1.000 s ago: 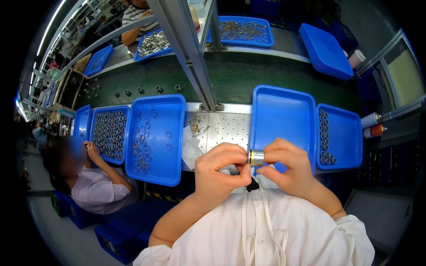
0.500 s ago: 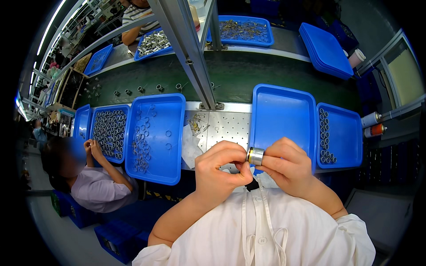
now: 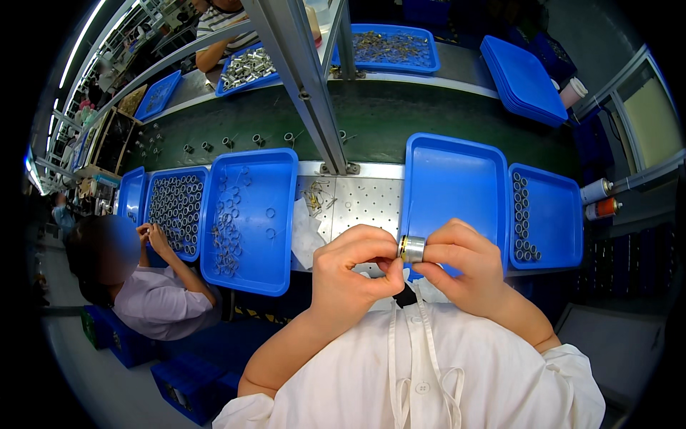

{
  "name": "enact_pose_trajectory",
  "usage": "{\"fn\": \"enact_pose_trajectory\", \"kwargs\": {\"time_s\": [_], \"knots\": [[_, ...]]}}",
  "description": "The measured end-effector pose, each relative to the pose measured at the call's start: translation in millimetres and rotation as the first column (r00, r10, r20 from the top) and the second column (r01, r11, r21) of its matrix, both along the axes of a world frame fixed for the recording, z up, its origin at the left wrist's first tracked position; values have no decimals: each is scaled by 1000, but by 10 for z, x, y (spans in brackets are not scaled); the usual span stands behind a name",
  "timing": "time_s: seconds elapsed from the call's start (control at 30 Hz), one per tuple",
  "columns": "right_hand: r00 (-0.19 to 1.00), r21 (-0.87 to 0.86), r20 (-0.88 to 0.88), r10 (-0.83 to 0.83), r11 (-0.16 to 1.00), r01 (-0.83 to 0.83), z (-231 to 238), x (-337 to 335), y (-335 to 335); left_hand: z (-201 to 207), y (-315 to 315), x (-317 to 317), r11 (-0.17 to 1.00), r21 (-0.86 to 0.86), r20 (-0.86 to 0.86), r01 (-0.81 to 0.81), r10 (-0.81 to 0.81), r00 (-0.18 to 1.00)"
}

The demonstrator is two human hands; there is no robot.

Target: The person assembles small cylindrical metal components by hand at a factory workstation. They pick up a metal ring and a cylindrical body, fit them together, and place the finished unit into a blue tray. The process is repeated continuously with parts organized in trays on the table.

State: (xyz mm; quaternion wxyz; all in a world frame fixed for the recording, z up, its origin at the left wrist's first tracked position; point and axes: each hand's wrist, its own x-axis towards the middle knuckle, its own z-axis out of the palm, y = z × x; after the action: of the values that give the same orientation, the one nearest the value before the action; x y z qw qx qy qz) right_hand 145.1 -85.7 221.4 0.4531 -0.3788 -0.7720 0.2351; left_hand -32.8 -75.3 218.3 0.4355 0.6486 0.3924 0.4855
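The left hand point(image 3: 355, 263) and right hand point(image 3: 466, 262) of a person in a white shirt point(image 3: 471, 357) pinch a silver metal cylinder point(image 3: 414, 249), fingers closed on opposite ends, between desk point(image 3: 368, 204) and chest. Nearby sit a large blue tray point(image 3: 457, 186) and a smaller tray point(image 3: 557, 222) of short tubes point(image 3: 520, 214).

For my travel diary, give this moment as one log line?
part: silver cylinder; left hand: fingers at yellow-banded end; right hand: gripping plain end
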Motion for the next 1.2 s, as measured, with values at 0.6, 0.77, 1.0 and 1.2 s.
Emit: {"fn": "enact_pose_trajectory", "kwargs": {"time_s": [0.6,0.77,1.0,1.2], "knots": [[997,95,75,33,995,-40,-25,-6,-21,-9,-53,-46,997,-77,109,-12,20,994],[1000,-34,-9,24,999,-24,15,-42,-40,-21,-58,-64,999,-44,96,10,-5,995],[1000,-64,12,4,998,-3,-4,-46,-67,-10,-71,-46,1000,6,33,-18,18,999],[999,2,44,23,1000,-23,1,-58,-71,-25,-76,-55,985,160,-68,-59,70,995]]}}
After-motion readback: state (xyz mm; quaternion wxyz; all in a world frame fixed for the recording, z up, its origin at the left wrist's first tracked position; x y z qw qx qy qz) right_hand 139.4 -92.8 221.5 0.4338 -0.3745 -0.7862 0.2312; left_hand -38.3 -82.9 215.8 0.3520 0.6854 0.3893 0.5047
